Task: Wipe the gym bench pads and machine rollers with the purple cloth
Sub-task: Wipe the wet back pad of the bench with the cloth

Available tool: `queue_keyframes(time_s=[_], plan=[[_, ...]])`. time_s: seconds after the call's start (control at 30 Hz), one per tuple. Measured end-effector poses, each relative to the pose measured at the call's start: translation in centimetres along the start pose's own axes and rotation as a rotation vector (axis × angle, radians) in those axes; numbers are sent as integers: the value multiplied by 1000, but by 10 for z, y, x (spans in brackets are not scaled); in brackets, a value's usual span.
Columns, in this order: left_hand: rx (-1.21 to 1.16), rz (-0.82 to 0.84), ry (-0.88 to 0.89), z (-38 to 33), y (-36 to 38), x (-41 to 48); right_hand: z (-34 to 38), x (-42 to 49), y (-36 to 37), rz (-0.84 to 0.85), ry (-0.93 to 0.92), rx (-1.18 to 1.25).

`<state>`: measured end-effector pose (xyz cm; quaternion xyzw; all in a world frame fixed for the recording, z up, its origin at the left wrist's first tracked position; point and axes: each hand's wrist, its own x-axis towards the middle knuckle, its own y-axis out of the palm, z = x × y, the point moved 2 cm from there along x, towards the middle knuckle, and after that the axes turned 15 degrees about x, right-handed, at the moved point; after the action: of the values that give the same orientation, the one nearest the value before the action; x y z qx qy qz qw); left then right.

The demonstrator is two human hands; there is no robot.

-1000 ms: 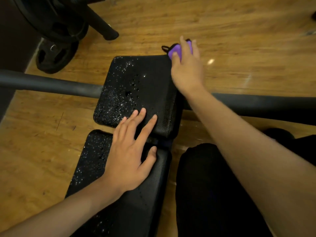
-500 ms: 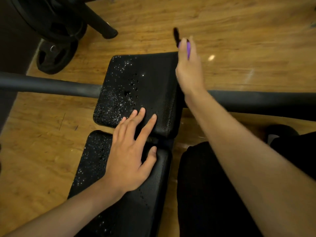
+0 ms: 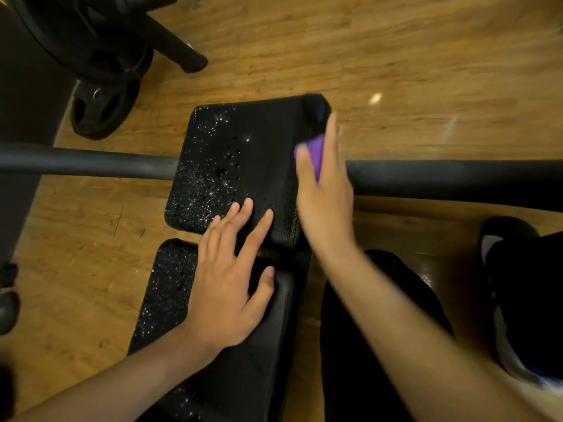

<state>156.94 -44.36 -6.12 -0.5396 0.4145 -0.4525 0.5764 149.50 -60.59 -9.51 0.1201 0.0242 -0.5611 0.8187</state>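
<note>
**Q:** Hands, quick?

**A:** My left hand [image 3: 225,287] is flat with the fingers spread wide. It bridges the gap between the upper black vinyl bench pad [image 3: 243,166] and the lower black vinyl bench pad [image 3: 170,293] and holds nothing. My right hand [image 3: 324,193] is blurred, but it pinches the small purple cloth [image 3: 315,153] between thumb and fingers.

**Q:** Cloth where?

**A:** Against the upper pad's right edge, near the far corner.

**Q:** Progress?

**A:** Early, I'd say. The right strip of the upper pad looks free of drops. Its left half and the lower pad's left side are speckled with shiny water droplets [image 3: 198,184], so those are left to do. The left black foam roller [image 3: 85,161] and the right black foam roller [image 3: 457,178] show no drops, so I can't tell whether they've been wiped. Probably not.
</note>
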Motion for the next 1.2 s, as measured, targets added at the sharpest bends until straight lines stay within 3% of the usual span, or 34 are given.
queue_keyframes(time_s=[0.1,0.17,0.4,0.57,0.7,0.93,1.2], plan=[[-1,1,-7,1,0,-1,9,72,3,-42,20,86],[2,8,-10,2,1,-4,11,71,5,-43,37,108],[7,16,-10,1,0,-3,-5,-83,2,43,-5,-15],[2,2,-6,2,0,-1,8,7,1,-36,-118,-88],[2,8,-9,2,1,-2,12,50,7,-66,-46,9],[-5,5,-17,1,1,-6,-17,-108,11,-28,-21,34],[-11,-2,-19,5,1,-1,17,82,11,-12,-58,-88]])
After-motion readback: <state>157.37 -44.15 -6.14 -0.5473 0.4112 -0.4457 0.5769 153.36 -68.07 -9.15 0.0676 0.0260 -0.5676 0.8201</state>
